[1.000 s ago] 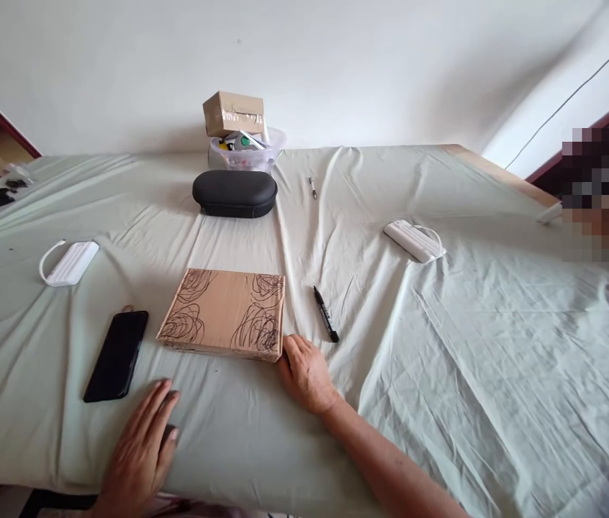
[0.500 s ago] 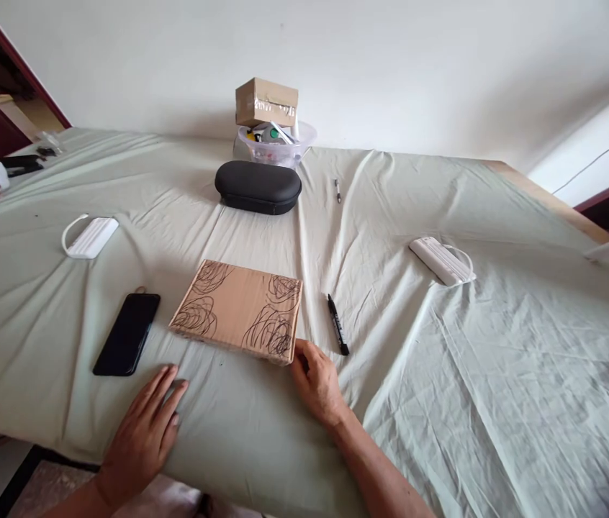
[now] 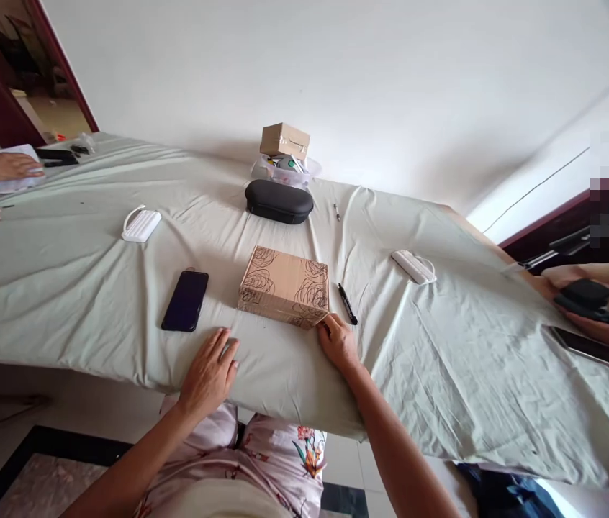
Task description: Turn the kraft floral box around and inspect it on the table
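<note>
Resting the left hand (image 3: pixel 210 374) palm down on the cloth-covered surface (image 3: pixel 83 295), near the phone (image 3: pixel 186 301), with the grip spread nearly flat and nothing in it. Touching the box (image 3: pixel 286 277) at its near right corner with bent fingers of the right hand (image 3: pixel 341 342); cannot tell how tight in grip or whether holding it. With the box on the surface between the phone and a black marker (image 3: pixel 348 304), nearer than a black case (image 3: pixel 279 202).

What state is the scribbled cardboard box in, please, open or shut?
Shut: the cardboard box shows a flat top meeting its front side.
</note>
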Demonstrator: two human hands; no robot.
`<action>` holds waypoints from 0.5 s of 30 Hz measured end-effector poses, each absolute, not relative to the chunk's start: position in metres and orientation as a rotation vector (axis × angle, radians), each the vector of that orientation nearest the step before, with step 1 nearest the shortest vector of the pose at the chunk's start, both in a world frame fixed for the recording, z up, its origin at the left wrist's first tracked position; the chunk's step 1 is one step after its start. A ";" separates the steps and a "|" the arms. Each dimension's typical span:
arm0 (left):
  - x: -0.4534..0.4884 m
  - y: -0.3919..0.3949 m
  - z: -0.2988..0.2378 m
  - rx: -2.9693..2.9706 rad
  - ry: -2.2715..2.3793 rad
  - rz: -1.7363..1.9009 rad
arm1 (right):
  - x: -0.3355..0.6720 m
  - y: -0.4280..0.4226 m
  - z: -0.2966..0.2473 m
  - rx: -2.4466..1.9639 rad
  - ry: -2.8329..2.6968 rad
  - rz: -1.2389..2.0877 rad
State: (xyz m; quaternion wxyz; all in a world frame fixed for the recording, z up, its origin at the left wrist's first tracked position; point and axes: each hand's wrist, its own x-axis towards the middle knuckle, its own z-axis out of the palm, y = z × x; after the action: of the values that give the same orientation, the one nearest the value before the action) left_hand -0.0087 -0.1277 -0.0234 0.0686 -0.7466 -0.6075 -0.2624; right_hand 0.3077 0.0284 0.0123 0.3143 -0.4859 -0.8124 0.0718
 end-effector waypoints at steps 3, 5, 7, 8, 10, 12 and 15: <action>-0.009 -0.128 -0.021 -2.263 -1.848 -0.813 | 0.318 0.011 0.012 -1.296 -2.140 0.182; -0.009 -0.129 -0.021 -2.274 -1.865 -0.857 | 0.328 -0.003 0.011 -1.333 -2.138 0.196; -0.010 -0.127 -0.023 -2.300 -1.877 -0.941 | 0.338 -0.014 0.010 -1.374 -2.119 0.221; -0.011 -0.125 -0.024 -2.311 -1.883 -1.000 | 0.342 -0.016 0.009 -1.402 -2.096 0.246; -0.014 -0.117 -0.025 -2.295 -1.921 -1.154 | 0.345 -0.016 0.008 -1.472 -2.033 0.313; -0.017 -0.102 -0.021 -2.188 -2.019 -1.333 | 0.338 -0.009 0.008 -1.529 -1.951 0.374; -0.019 -0.069 -0.006 -2.021 -2.155 -1.497 | 0.314 0.006 0.011 -1.563 -1.861 0.410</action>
State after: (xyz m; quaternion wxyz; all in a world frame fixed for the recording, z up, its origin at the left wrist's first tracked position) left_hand -0.0185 -0.0686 -0.0063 -0.0852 -0.6081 -0.6482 -0.4503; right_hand 0.3144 0.0061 0.0112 0.3321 -0.5981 -0.7124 0.1567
